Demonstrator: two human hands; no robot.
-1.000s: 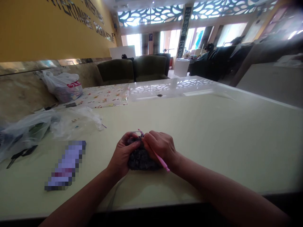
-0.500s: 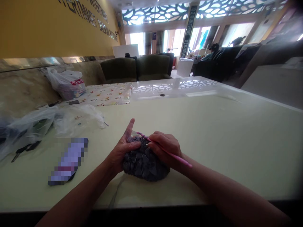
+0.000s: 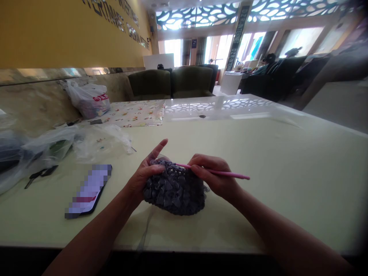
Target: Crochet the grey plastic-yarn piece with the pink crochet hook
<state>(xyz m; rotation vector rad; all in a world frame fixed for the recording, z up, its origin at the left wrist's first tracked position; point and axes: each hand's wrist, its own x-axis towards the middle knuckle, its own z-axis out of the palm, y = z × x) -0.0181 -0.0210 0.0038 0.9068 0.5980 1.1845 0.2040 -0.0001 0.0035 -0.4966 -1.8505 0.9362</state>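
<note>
A dark grey crocheted piece [image 3: 175,191] with a ruffled, petal-like surface rests near the table's front edge. My left hand [image 3: 145,172] grips its upper left side, thumb on top, with the index finger stretched up and away. In my right hand [image 3: 214,174] is a pink crochet hook [image 3: 227,174], its tip at the piece's top edge and its handle pointing right. A thin translucent ribbon-like strand [image 3: 146,230] trails from beneath the piece toward the table's front edge.
On the left of the table [image 3: 273,161] lie a phone [image 3: 89,191], keys [image 3: 37,176] and clear plastic bags [image 3: 100,143]. Farther back are a filled white shopping bag [image 3: 90,99] and a patterned cloth [image 3: 138,113]. Dark green chairs [image 3: 192,82] stand behind the table, with a person [image 3: 266,63] far right.
The hook has swung from a steep slant to nearly level, and my right hand has drawn slightly right. The view has shifted a little, and the grey piece has tilted in my left hand.
</note>
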